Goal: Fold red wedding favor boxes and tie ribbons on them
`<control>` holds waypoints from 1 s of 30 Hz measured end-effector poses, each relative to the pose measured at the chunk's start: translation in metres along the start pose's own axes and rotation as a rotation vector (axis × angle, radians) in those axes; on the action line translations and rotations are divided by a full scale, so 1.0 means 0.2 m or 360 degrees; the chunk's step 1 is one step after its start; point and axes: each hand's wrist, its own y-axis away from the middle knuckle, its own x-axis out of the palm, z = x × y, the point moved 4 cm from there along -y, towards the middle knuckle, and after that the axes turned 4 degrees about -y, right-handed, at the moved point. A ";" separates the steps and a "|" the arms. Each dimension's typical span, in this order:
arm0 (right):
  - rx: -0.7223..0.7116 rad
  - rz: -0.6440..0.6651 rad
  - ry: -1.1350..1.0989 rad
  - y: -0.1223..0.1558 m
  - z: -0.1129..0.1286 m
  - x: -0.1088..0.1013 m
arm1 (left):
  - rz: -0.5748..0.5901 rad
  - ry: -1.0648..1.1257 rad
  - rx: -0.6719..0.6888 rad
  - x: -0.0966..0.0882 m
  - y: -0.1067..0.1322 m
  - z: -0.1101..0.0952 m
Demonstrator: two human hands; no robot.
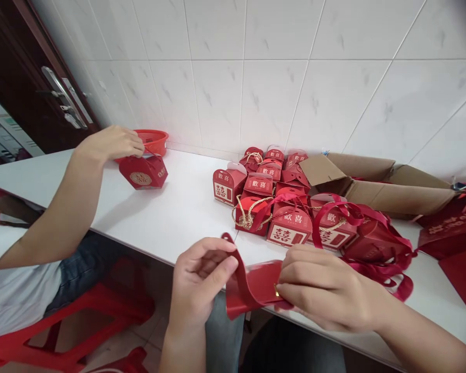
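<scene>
My left hand [202,277] pinches a red ribbon [236,269] that curves up from a flat red gift box [256,292] at the table's front edge. My right hand [326,290] grips the right side of that box, fingers closed over it near a small gold fitting. Behind my hands stands a cluster of assembled red gift boxes [287,225] with gold cord and ribbon handles. Loose red ribbons [388,259] trail to the right of my right hand.
A person seated at the left on a red plastic stool [97,311] holds another red box [143,172] on the white table [171,207]. A red basket [155,141] stands by the tiled wall. An open cardboard carton [376,184] lies at the back right.
</scene>
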 end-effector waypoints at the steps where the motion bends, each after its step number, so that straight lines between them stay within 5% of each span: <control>1: -0.0001 0.0009 0.0010 0.00 -0.01 0.00 | 0.0113 0.0036 -0.0144 0.01 0.00 0.02; 4: -0.0005 -0.0003 0.0037 0.00 -0.02 -0.01 | 0.0535 0.0146 -0.0353 0.04 0.00 0.03; 7: -0.0002 0.0008 0.0033 0.00 -0.03 -0.01 | 0.0739 0.0132 -0.0356 0.05 0.01 0.03; 13: 0.0013 0.0063 -0.0015 0.00 -0.03 -0.01 | 0.0716 0.0157 -0.0286 0.07 -0.02 0.06; 24: 0.0034 0.0059 -0.0034 0.02 -0.04 0.00 | 0.0356 -0.0059 -0.0602 0.11 0.00 0.04; 30: 0.0033 0.0030 -0.0096 0.02 -0.05 0.00 | 0.0543 -0.0072 -0.0410 0.12 0.00 0.04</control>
